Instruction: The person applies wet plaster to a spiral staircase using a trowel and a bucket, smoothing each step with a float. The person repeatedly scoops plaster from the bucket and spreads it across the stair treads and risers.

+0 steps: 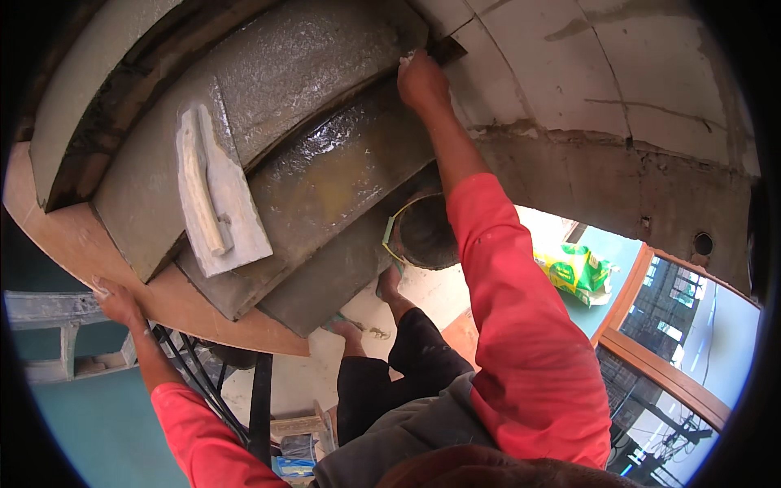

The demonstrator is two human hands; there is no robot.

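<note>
My right hand (425,81) reaches up to the far end of a wet grey cement step (325,49), beside the tiled wall. Its fingers are closed; what they hold is mostly hidden, though a dark flat edge (450,52) shows just beyond them. Low on the left, my left hand (120,305) lies against the outer edge of a curved brown board (61,220) along the stair side, fingers stretched out. Between the hands, a plastering float (244,232) with a pale wooden handle rests on the steps. Water shines on the step (342,163) below it.
A dark round bucket (427,233) with a yellow-green handle stands below the steps, near my feet (390,281). A green and yellow bag (578,272) lies by the window (675,325). Black cables (199,374) and a dusty pale frame (65,333) are at left.
</note>
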